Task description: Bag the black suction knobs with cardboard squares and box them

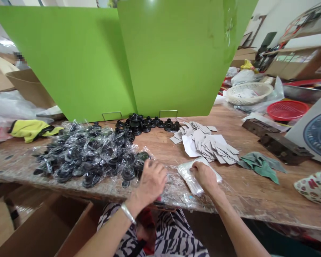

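My left hand [153, 178], with a silver bangle at the wrist, is at the right edge of a heap of black round parts in clear plastic bags [91, 150]. Its fingers are loosely curled and a little apart, with nothing visible in them; a bagged black part [143, 156] lies just beyond the fingertips. To the right, my right hand [204, 175] rests on a stack of clear plastic bags [189, 175], its thumb and fingers closed on the top. Behind the heap stand unbagged black round parts [135, 126]. Grey card pieces [216, 148] are piled beyond my right hand.
Two green boards [171, 57] stand upright across the back on wire stands. A green cloth [260, 166], dark metal blocks [285, 147], a red basket [287, 109] and a fan [317, 125] are at right. A yellow cloth [33, 130] lies left; a cardboard box [50, 228] is below the table edge.
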The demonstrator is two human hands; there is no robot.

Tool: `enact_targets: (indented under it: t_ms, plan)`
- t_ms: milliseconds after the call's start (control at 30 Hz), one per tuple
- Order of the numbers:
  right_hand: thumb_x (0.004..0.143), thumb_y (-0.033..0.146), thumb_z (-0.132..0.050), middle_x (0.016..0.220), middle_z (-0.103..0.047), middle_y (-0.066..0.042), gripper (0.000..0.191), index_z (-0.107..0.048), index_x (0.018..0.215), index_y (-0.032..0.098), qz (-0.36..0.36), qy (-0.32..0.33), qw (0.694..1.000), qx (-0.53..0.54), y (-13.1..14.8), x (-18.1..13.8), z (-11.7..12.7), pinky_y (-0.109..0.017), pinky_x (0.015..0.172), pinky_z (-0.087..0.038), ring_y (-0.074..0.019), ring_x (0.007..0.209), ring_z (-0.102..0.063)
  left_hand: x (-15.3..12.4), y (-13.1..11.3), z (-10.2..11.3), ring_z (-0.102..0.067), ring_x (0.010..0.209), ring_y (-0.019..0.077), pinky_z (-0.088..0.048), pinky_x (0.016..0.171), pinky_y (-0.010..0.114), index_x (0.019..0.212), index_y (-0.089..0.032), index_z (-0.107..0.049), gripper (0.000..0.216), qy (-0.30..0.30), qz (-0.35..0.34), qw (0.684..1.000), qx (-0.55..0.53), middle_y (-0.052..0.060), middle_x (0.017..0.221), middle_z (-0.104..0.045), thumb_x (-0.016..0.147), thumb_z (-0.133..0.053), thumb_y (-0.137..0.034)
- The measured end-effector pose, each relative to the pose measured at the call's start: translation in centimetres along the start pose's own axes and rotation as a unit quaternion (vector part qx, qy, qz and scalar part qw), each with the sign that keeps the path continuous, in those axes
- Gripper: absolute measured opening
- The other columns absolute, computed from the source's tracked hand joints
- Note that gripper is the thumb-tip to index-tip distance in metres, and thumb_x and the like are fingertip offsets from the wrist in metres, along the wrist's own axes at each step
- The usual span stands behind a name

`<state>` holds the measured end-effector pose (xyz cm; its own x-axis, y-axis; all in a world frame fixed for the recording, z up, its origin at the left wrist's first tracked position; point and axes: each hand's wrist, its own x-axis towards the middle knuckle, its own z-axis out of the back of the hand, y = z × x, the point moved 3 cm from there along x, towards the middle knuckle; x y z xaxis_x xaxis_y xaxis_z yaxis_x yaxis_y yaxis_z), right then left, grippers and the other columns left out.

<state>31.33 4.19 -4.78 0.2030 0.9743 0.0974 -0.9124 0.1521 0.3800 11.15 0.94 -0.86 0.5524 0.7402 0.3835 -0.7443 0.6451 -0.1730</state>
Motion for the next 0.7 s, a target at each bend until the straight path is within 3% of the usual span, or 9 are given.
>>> enact_targets:
  t_ms: [100, 200, 333, 467, 567, 633, 700]
  plan:
    - [0.077, 0.013, -0.045, 0.072, -0.062, -0.009, 0.016, -0.059, 0.07, 0.016, -0.004, -0.006, 1.0, 0.002, -0.3, 0.4, -0.3, -0.027, 0.056, -0.032, -0.0192, 0.066, -0.057, -0.5, -3.4, -2.1, -0.048, 0.107, 0.023, -0.035, 0.091, 0.041, 0.108, -0.017, -0.054, 0.027, 0.038, -0.016, 0.995, -0.094, 0.008, 0.11, -0.058, 0.083, -0.048, -0.025]
    - [0.078, 0.016, -0.042, 0.063, -0.059, -0.006, 0.018, -0.055, 0.066, 0.017, -0.009, -0.021, 0.999, 0.031, -0.2, 0.2, 0.7, -0.027, 0.057, -0.034, -0.0183, 0.062, -0.055, -0.9, -5.3, -4.7, -0.041, 0.116, 0.0277, -0.035, 0.092, 0.045, 0.12, -0.021, -0.046, 0.041, 0.072, -0.037, 0.99, -0.116, 0.01, 0.125, -0.049, 0.08, -0.052, -0.029]
    - [0.083, 0.031, -0.035, 0.06, -0.054, 0.0, 0.023, -0.048, 0.068, 0.02, 0.041, -0.035, 0.991, 0.12, 3.1, -2.4, 3.5, -0.024, 0.056, -0.037, -0.0144, 0.059, -0.05, -0.7, -5.4, -6.5, -0.039, 0.118, 0.0288, -0.03, 0.097, 0.05, 0.122, -0.022, -0.045, 0.045, 0.063, -0.033, 0.989, -0.129, 0.01, 0.131, -0.044, 0.078, -0.055, -0.027]
    - [0.083, 0.041, -0.038, 0.056, -0.048, 0.004, 0.027, -0.046, 0.066, 0.021, 0.13, -0.086, 0.948, 0.279, 6.7, -5.2, 6.0, -0.022, 0.05, -0.034, -0.0114, 0.053, -0.044, -1.4, -4.1, -5.3, -0.051, 0.106, 0.0233, -0.038, 0.091, 0.042, 0.104, -0.019, -0.06, 0.027, 0.019, 0.011, 0.964, -0.264, 0.009, 0.116, -0.057, 0.08, -0.048, -0.02]
    - [0.083, 0.039, -0.041, 0.055, -0.046, 0.004, 0.026, -0.046, 0.065, 0.021, 0.125, -0.13, 0.944, 0.276, 6.9, -5.8, 5.8, -0.023, 0.049, -0.033, -0.011, 0.051, -0.042, -3.9, -1.6, -3.4, -0.06, 0.081, 0.017, -0.047, 0.073, 0.029, 0.081, -0.014, -0.068, 0.024, -0.004, 0.211, 0.88, -0.427, 0.01, 0.088, -0.067, 0.079, -0.043, -0.017]
    - [0.084, 0.037, -0.041, 0.056, -0.047, 0.004, 0.025, -0.047, 0.066, 0.021, 0.128, -0.113, 0.946, 0.274, 7.2, -6.3, 4.4, -0.022, 0.049, -0.034, -0.0112, 0.052, -0.043, -6.2, -0.1, -2.1, -0.058, 0.058, 0.0139, -0.044, 0.054, 0.023, 0.066, -0.011, -0.068, 0.024, 0.011, 0.37, 0.788, -0.492, 0.008, 0.064, -0.066, 0.076, -0.048, -0.02]
    - [0.086, 0.034, -0.04, 0.058, -0.049, 0.003, 0.023, -0.048, 0.069, 0.02, 0.158, -0.078, 0.942, 0.287, 8.4, -7.5, 2.5, -0.022, 0.049, -0.037, -0.0112, 0.053, -0.046, -7.8, 0.7, -0.8, -0.054, 0.047, 0.0113, -0.04, 0.046, 0.021, 0.061, -0.01, -0.067, 0.024, -0.003, 0.443, 0.701, -0.559, 0.006, 0.053, -0.063, 0.073, -0.055, -0.026]
